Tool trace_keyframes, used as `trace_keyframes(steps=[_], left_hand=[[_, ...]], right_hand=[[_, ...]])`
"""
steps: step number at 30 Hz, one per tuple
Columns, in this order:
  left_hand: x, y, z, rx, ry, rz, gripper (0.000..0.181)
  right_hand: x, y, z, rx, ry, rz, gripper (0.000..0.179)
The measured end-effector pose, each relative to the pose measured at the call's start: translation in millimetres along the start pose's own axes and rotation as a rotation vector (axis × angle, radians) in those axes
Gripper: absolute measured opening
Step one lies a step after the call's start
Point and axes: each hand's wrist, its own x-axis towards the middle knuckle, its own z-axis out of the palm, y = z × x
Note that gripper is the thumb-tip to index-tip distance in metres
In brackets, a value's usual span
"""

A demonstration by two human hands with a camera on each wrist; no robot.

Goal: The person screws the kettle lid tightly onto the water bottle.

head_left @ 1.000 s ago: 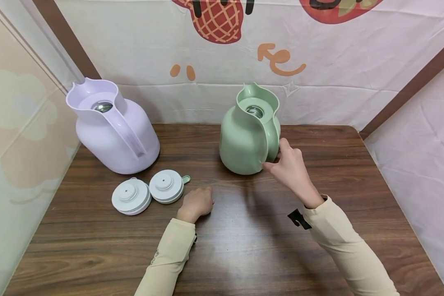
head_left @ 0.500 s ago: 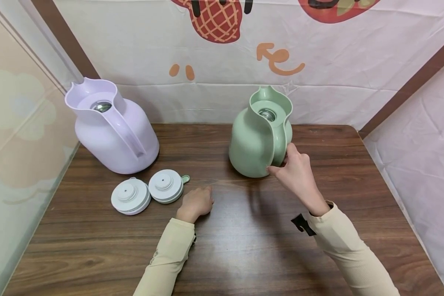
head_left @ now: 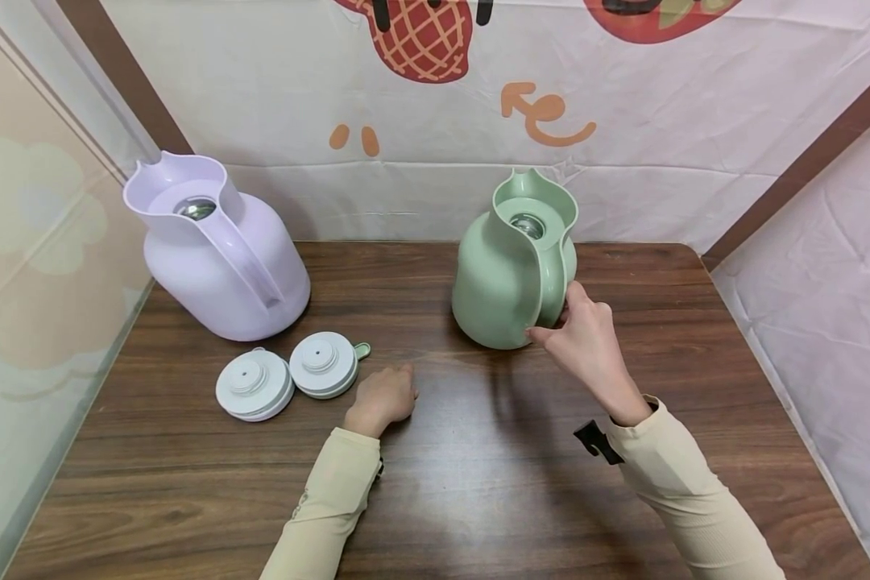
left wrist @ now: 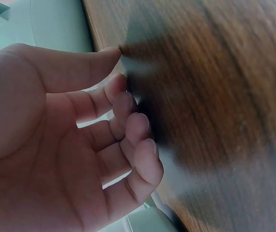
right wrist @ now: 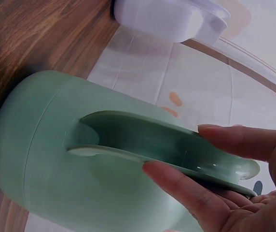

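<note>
A green vacuum jug (head_left: 489,282), its top uncapped, stands upright toward the back of the wooden table. My right hand (head_left: 587,346) holds its handle; in the right wrist view the thumb and fingers lie on both sides of the green handle (right wrist: 143,137). My left hand (head_left: 384,396) rests on the table with loosely bent fingers and a bare palm (left wrist: 56,140). Just left of it sits a white round lid with a green tab (head_left: 322,366), and beside that another white lid (head_left: 254,385).
A lilac vacuum jug (head_left: 242,266), also uncapped, stands at the back left. A printed cloth (head_left: 406,193) hangs right behind the table (head_left: 478,483), and more cloth (head_left: 826,242) runs along the right side.
My right hand has shifted the green jug to the right and slightly nearer, mostly in the first half second. My left hand, the lilac jug and both lids have stayed put.
</note>
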Motion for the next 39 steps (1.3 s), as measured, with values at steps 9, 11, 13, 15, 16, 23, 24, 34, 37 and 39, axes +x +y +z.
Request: trace_keyframes(steps=[9, 11, 13, 15, 16, 23, 24, 34, 37, 39], left_hand=[[-1.1, -0.8, 0.2, -0.011, 0.012, 0.009, 0.028], [-1.1, -0.6, 0.0, -0.013, 0.012, 0.01, 0.028], [-1.0, -0.5, -0.3, -0.014, 0.011, 0.01, 0.028], [-1.0, -0.3, -0.3, -0.014, 0.007, 0.006, 0.028], [-0.9, -0.3, -0.3, -0.015, 0.006, 0.005, 0.028], [-0.4, -0.3, 1.5, -0.015, 0.005, 0.002, 0.028], [-0.4, -0.4, 1.7, -0.015, 0.006, 0.002, 0.028], [-1.2, 0.1, 2.2, -0.017, 0.016, 0.007, 0.03], [-1.4, 0.5, 1.4, -0.013, 0.012, 0.007, 0.031], [-1.4, 1.1, 0.3, -0.011, 0.01, 0.009, 0.032]], right_hand=[[2.3, 0, -2, -0.009, -0.015, 0.031, 0.039], [3.4, 0, -3, -0.009, -0.019, 0.043, 0.038], [4.9, 0, -3, -0.009, -0.022, 0.051, 0.037], [6.2, 1, -3, -0.01, -0.025, 0.057, 0.037], [6.7, 1, -3, -0.01, -0.026, 0.059, 0.037], [13.1, 4, -2, -0.018, -0.017, 0.058, 0.037], [14.1, 4, -2, -0.021, -0.013, 0.057, 0.038], [17.8, 9, -5, -0.016, -0.037, 0.039, 0.042], [19.2, 13, -6, 0.001, -0.05, 0.002, 0.044], [20.5, 15, -7, 0.015, -0.07, -0.016, 0.045]])
